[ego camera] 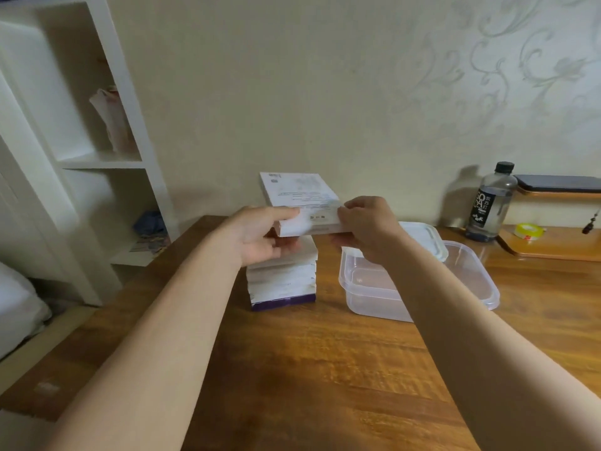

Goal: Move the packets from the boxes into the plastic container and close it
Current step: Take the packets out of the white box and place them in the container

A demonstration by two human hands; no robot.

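**Both hands hold a white box above the stack**

A flat white cardboard box (302, 203) with small printed text on its upper face is held in the air by both hands, tilted so its far end rises toward the wall. The left hand (260, 237) has its grip closed on the box's near left corner, thumb on top and fingers underneath. The right hand (364, 222) pinches the near right corner, its fingertips closed on the top edge and end of the box. Whether that end is open cannot be told.

Directly below the held box stands a stack of white boxes with a purple one at the bottom (282, 278), resting on the brown wooden desk (325, 369). Just to the right of the stack sits the clear rectangular plastic container (367, 288), open, and no packets can be seen inside it. Its translucent white lid (429, 237) lies tilted against the container's far edge, partly hidden by the right wrist.

Farther right, near the wall, a clear plastic bottle with a black cap and black label (491, 203) stands beside a low wooden shelf (553, 245) that carries a roll of yellow tape (530, 231). A white shelving unit (107, 125) stands to the left of the desk.
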